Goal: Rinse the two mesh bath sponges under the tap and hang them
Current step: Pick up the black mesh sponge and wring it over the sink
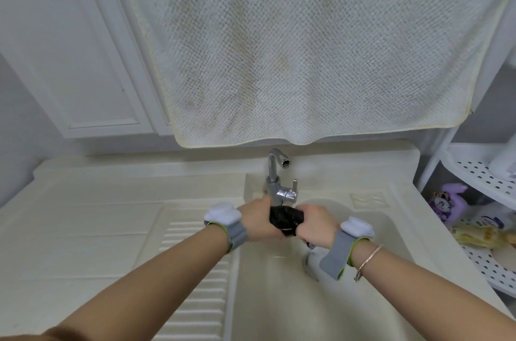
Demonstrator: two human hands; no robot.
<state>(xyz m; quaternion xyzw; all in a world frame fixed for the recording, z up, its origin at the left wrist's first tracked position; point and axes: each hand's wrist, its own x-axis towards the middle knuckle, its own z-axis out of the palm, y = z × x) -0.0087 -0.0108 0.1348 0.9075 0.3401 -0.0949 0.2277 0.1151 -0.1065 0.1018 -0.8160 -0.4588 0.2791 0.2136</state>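
A black mesh bath sponge (286, 216) is squeezed between my two hands over the cream sink basin (279, 298), just in front of the chrome tap (276, 176). My left hand (258, 220) grips its left side and my right hand (314, 224) grips its right side. The sponge is bunched small, and part of it is hidden by my fingers. The tap spout points right of the sponge, and I see no water stream from it. A second sponge is not in sight.
A large white towel (307, 47) hangs above the tap. A ribbed drainboard (195, 271) lies left of the basin. A white perforated shelf rack (488, 229) with bottles stands at the right. A white cabinet door (83, 47) is at the upper left.
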